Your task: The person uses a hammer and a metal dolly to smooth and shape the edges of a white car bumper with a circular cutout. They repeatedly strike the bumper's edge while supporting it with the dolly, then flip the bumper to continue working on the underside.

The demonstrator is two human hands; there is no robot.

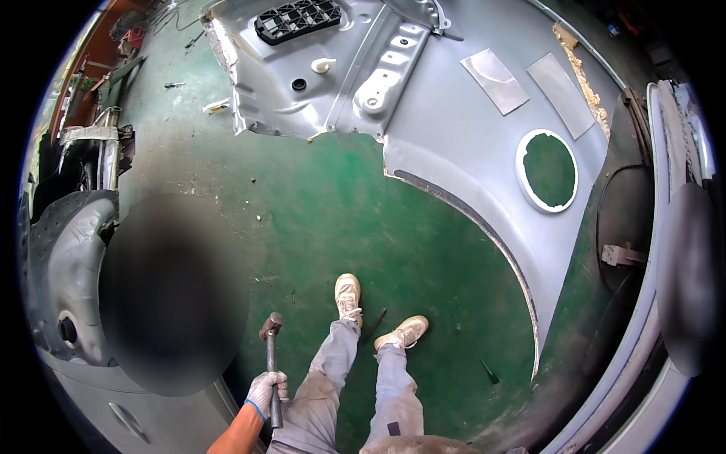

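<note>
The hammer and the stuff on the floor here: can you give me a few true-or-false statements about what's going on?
1. The left hand, in a light work glove, grips a hammer. True.
2. The hammer's head rests on the grey car body panel. False: it hangs beside the left leg, apart from the panel.
3. The floor is green. True.
4. The panel has a round hole with a white rim. True.
5. The right hand holds a chisel. False: no right hand shows.

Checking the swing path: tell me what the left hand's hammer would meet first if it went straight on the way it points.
The left hand points its hammer up-picture; beyond the head only bare green floor shows, then the grey car body panel. Depth is unclear.
</note>
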